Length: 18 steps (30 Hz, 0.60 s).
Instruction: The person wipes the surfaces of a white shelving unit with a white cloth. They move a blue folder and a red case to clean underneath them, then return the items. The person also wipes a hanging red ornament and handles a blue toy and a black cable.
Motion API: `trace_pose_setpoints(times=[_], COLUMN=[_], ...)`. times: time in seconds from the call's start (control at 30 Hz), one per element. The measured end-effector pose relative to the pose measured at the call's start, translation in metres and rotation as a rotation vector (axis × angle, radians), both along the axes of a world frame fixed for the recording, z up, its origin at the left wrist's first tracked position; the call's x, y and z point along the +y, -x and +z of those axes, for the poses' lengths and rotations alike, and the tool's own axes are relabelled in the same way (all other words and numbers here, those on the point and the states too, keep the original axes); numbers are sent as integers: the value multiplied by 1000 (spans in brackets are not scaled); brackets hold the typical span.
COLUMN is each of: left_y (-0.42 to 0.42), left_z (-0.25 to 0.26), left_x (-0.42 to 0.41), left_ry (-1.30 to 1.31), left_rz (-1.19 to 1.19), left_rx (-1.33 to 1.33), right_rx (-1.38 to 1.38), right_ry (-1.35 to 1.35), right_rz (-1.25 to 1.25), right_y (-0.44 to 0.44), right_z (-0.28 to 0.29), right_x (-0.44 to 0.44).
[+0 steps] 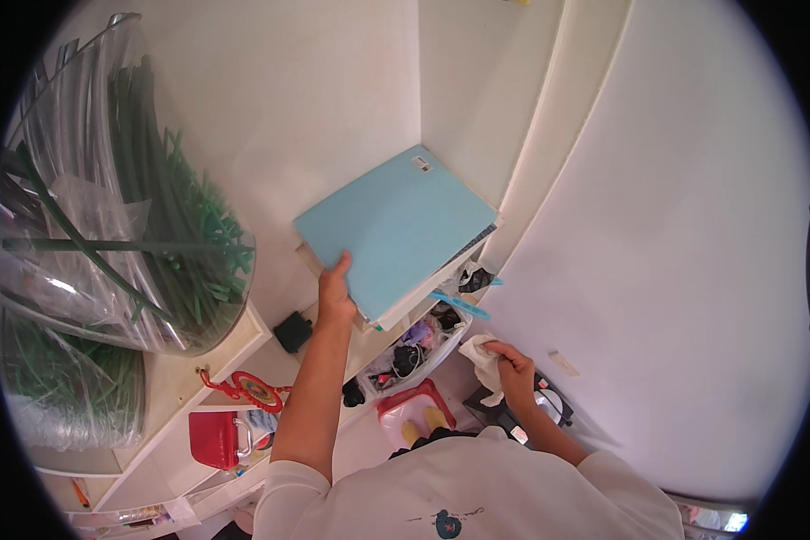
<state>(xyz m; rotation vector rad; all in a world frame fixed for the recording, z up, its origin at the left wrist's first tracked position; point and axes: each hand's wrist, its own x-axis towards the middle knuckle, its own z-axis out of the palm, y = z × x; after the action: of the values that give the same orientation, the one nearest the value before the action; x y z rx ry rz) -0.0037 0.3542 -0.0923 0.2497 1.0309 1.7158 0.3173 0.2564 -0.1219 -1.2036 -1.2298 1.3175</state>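
Note:
My left hand (336,291) grips the lower left edge of a light blue folder or book (398,229), with its thumb on the cover. White pages or papers show in a stack under the cover, along its lower right side. A small label sits near the top corner of the cover. To the right and lower down, my right hand (515,374) pinches a crumpled white cloth or tissue (484,364) that hangs from the fingers. Between the hands, below the stack, a light blue plastic handle (460,305) sticks out over a white bin.
Large clear bags of green stems (175,223) stand on a shelf at left. A red knotted ornament (256,391) hangs from the shelf edge (196,398). Below are a red case (212,439), a dark box (293,332), a filled white bin (412,378) and a pink-red stool (415,405).

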Motion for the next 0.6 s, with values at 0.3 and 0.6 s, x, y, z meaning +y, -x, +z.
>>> trace_pose_setpoints(times=[0.3, 0.6], left_y=[-2, -22], left_z=[-30, 16], left_x=[2, -14], left_ry=[280, 534], left_rz=[437, 338], left_rx=[758, 1225], right_rx=[-29, -28], right_ry=[7, 50], right_rz=[144, 220], right_y=[14, 27], right_z=[-21, -3], right_x=[0, -4])
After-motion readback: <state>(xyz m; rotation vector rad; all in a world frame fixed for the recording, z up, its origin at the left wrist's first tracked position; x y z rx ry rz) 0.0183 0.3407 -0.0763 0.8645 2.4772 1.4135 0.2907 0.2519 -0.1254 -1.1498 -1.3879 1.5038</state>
